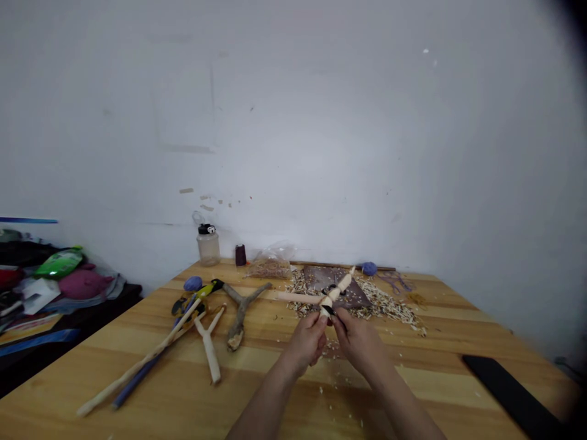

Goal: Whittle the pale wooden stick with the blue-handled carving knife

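My left hand is closed around the lower end of a pale, peeled forked stick. One fork points left and the other, notched in steps, slants up to the right. In my closed right hand is a small dark-bladed carving knife, its blade lying against the stick near my left thumb; my fingers hide its handle. Wood shavings lie in a heap behind the stick, partly on a brown sheet. Loose chips are scattered on the table below my hands.
On the wooden table lie a peeled forked stick, a bark-covered forked branch and a long pale stick. A bottle, thread spool and plastic bag stand near the wall. A black slab lies right.
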### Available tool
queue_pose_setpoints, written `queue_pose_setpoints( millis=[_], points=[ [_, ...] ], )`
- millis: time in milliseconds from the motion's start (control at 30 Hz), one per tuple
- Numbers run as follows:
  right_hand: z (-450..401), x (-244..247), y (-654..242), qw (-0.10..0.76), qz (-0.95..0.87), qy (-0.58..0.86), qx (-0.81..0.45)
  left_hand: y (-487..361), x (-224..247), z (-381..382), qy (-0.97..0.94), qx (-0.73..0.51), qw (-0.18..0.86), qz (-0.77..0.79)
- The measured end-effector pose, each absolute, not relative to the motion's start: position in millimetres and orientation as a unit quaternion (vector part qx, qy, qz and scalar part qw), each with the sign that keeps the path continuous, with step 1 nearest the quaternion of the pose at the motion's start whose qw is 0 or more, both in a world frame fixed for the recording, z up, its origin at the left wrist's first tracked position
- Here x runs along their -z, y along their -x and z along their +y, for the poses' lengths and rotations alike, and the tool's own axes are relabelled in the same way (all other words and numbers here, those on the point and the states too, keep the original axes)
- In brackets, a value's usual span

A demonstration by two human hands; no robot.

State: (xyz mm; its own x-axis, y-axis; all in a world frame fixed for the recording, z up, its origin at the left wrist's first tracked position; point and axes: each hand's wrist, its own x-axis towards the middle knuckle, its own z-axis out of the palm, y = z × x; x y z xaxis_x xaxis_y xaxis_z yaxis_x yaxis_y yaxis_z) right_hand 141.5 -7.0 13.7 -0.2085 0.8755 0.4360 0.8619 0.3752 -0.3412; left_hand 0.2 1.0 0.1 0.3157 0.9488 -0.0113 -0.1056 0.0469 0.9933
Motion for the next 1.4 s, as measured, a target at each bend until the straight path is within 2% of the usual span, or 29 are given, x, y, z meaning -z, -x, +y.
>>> queue_pose_setpoints(
  millis=[233, 467, 1000, 1267, 1400],
  points=[
    [-7.5, -10.8, -137.2, 0.292, -0.764, 0.574, 0.029, -4.1, -2.4, 0.0, -0.532, -0.446, 0.591, 0.411],
    [-6.4, -11.2, -137.1, 0.351, -0.758, 0.546, -0.067, -7.5, -5.4, -6.1, -0.464, -0.445, 0.673, 0.367],
    [-7.3, -14.7, -143.5, 0.343, -0.773, 0.529, -0.066, -1.6, -12.2, -10.4, -0.443, -0.422, 0.711, 0.346],
    [-9.7, -14.2, -140.6, 0.335, -0.768, 0.544, -0.041, -0.8, -11.4, -9.7, -0.452, -0.428, 0.706, 0.338],
    [-13.0, -13.8, -137.2, 0.311, -0.761, 0.569, -0.003, -6.1, -8.3, -8.9, -0.486, -0.457, 0.654, 0.357]
  ],
)
